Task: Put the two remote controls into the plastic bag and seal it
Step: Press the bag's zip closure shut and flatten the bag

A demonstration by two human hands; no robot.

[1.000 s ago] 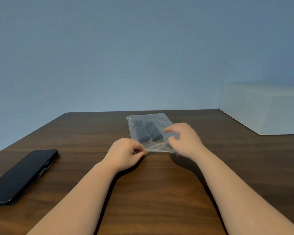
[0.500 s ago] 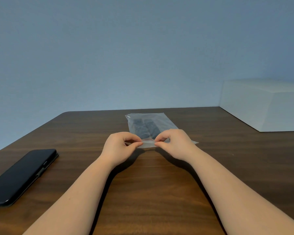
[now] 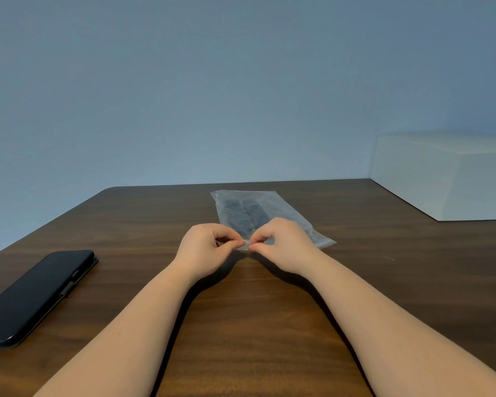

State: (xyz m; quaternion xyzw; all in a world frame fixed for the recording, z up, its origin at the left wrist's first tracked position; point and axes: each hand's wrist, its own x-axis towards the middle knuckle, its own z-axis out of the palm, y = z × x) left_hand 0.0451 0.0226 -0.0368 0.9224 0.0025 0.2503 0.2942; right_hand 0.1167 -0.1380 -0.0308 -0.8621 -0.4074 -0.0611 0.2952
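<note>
While the plastic bag [image 3: 269,207] lies flat on the wooden table [image 3: 241,325], near its far edge and in front of the person, both remote controls [image 3: 242,214] are seen inside it as two dark shapes placed side by side, so the loading step is judged to be finished and the sealing step to be in hand. Only one view, from the head camera, is given. The near edge of the bag, where the opening is judged to be, is held by both hands close to each other near its middle. The left hand [image 3: 205,249] is closed in a pinch, with thumb and forefinger pressed together on the edge of the bag, and the right hand [image 3: 281,245] is closed in the same way just beside it, so that the fingertips of the two hands almost touch. Whether the strip under the fingers is already locked cannot be told, because the plastic is thin and partly hidden. For the next move, it is judged that the pinch must be carried outward along the edge to both corners with steady pressure, so that no gap is left. A black phone [image 3: 35,296] is lying well apart at the left, and a white box [image 3: 447,179] stands at the far right.
</note>
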